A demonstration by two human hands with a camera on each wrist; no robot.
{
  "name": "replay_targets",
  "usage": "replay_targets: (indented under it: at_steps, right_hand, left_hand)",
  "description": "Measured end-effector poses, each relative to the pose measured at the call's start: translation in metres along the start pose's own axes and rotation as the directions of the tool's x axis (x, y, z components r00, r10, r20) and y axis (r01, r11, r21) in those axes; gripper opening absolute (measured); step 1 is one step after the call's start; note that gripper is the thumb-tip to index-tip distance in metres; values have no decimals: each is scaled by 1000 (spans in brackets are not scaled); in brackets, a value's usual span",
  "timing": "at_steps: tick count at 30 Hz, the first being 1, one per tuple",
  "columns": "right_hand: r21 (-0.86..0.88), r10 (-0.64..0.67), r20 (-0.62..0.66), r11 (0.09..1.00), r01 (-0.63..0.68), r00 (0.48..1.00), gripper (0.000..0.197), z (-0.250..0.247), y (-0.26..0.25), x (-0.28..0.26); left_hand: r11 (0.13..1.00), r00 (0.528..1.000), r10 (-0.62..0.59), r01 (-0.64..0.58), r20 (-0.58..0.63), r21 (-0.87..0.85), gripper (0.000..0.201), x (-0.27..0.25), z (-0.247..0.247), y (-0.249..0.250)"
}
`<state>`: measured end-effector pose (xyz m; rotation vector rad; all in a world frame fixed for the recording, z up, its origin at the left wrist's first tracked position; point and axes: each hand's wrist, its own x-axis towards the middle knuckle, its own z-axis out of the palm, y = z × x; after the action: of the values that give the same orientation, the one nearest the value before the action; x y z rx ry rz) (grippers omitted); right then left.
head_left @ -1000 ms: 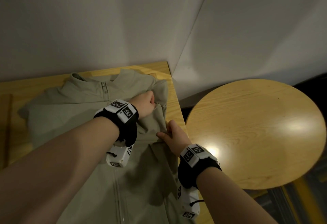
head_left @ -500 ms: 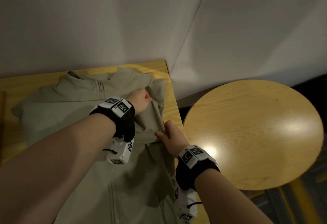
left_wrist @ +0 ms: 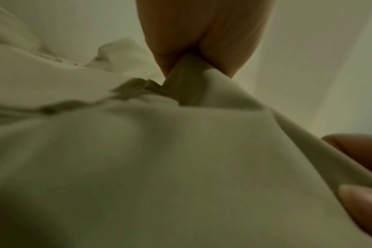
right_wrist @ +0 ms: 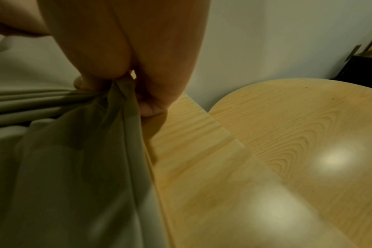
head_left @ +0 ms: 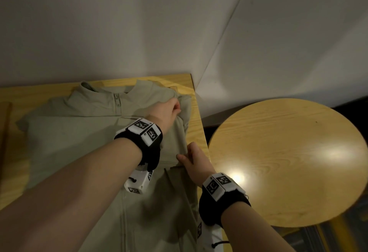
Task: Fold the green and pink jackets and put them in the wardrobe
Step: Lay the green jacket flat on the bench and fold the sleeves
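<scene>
The green jacket [head_left: 79, 132] lies flat on the wooden table [head_left: 39, 94], front side up, with its collar up by the wall [head_left: 119, 22]. The zip runs down the middle.

My left hand [head_left: 169, 110] is at the far right shoulder of the jacket. My fingers [left_wrist: 229, 55] and thumb are curled tight and pinch a bit of the cloth there. My right hand [head_left: 195, 160] is lower down, at the right edge of the jacket, close to the table's edge. Its fingers [right_wrist: 151, 107] are curled too and pinch a bunch of the cloth. The folded-in side of the jacket lies between my 2 hands.

From 1 second ago, not much is new. Both hands still pinch the same 2 spots. My left hand has slid a little farther up and to the right, toward the shoulder corner. The cloth between my hands looks pulled a bit straighter. My right hand has stayed in almost the same place.

Next to the table, on the right, is a round wooden table [head_left: 288, 162] with a bright spot of light on it.
</scene>
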<state>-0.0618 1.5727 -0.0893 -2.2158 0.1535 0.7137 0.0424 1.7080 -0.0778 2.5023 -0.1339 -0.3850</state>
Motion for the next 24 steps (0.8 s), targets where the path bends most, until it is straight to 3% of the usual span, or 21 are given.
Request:
replay_targets:
  at_steps: [5, 8, 12, 15, 20, 24]
  right_hand:
    - [17, 6, 5, 1000, -6, 1000, 23, 1, 1, 0]
    - [10, -3, -10, 1000, 4, 1000, 21, 2, 2, 1]
    - [20, -26, 0, 999, 26, 1000, 20, 4, 4, 2]
    - [27, -30, -1, 999, 30, 1000, 19, 4, 4, 1]
    - [17, -41, -1, 999, 41, 999, 17, 4, 4, 2]
    - [7, -41, 4, 999, 41, 999, 18, 5, 5, 3]
  left_hand:
    - [997, 992, -60, 65, -113, 43, 26, -9, 3, -3]
    - [997, 972, 74, -67, -225, 38, 28, -32, 10, -9]
    - [934, 941, 338, -338, 20, 114, 70, -60, 7, -24]
    - [847, 903, 404, -430, 147, 314, 75, -77, 8, -40]
    - [906, 986, 138, -165, 98, 389, 63, -97, 25, -56]
    - [907, 997, 29, -58, 76, 416, 58, -84, 34, -46]
